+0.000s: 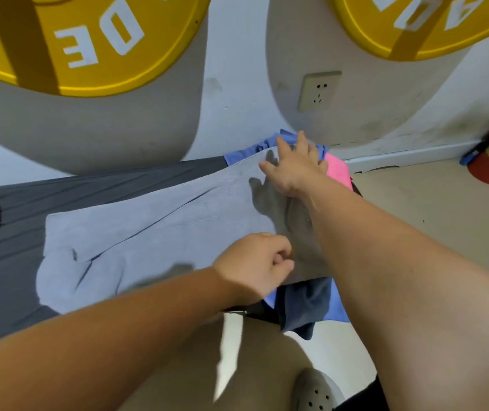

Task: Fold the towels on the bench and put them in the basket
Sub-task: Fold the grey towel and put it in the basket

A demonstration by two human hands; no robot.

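Over grey towel (163, 221) with splayed, empty right hand (293, 167) and curled left hand (255, 265), grip unclear: could snag dangling navy towel (305, 307) off bench (59, 191).

Maybe a shop room: big yellow signs (89, 40) at 11 & 1 o'clock, wall plug (319, 90) at 1, grey bench (74, 188) at 9.
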